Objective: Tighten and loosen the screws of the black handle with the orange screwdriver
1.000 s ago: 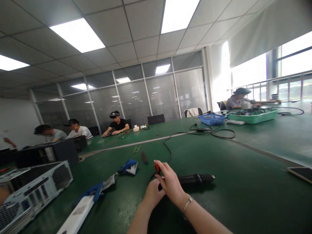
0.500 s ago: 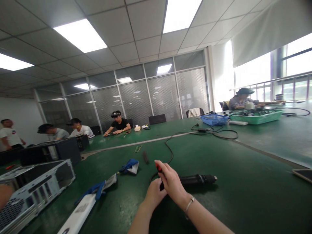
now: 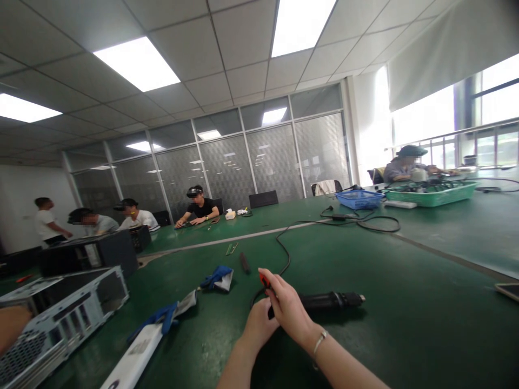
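My right hand (image 3: 290, 310) is closed, thumb and fingers pinching a small red and black object (image 3: 264, 280) that is mostly covered. Below and left of it, my left hand (image 3: 259, 324) is closed as well, touching the right; a dark piece shows between them, but what the left fingers hold is hidden. Just behind the hands, a black electric screwdriver (image 3: 330, 301) lies on the green table (image 3: 389, 335), its metal tip pointing right. A black cable (image 3: 287, 249) runs from near the hands toward the back.
To the left lie blue and grey gloves (image 3: 218, 277), a long white bar (image 3: 135, 354) and an open computer case (image 3: 77, 319). A dark strip (image 3: 244, 263) lies ahead. Blue (image 3: 359, 200) and green baskets (image 3: 433, 198) stand at back right, a phone (image 3: 507, 290) at right. Several people sit around.
Both hands keep their grip and barely move. The whole view shifts slightly, so things appear a little further right. At far left, a standing person comes into view and turns.
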Available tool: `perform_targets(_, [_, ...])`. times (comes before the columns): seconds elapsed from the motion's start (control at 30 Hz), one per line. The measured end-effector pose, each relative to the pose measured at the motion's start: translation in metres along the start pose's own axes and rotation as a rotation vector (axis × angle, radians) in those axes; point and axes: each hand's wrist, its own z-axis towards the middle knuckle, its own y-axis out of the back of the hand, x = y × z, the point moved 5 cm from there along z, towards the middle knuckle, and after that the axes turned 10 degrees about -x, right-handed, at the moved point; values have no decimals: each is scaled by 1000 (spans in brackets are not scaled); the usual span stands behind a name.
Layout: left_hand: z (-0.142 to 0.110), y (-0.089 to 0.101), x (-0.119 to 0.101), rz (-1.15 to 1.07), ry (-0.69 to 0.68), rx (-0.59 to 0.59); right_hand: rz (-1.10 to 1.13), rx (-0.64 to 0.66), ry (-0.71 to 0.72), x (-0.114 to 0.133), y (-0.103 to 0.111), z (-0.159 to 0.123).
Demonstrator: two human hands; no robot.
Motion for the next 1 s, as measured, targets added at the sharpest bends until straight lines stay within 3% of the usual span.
perform_targets(0.17, [-1,0,-2,-30,-22,21,-51,-55,0,-2,2,0])
perform_targets(0.43, [-2,0,-2,-6,-11,-7,30,33,10,1,-3,-1])
perform_targets(0.53, [-4,-1,-4,-52,-26,4,-14,-2,-17,-1,-2,-2])
perform_targets(0.77, [-5,-6,8,85,34,31,-1,-6,27,-6,-3,-3])
perform_targets(1.0, [-4,-6,5,-5,-6,12,-82,-63,23,-5,1,-1])
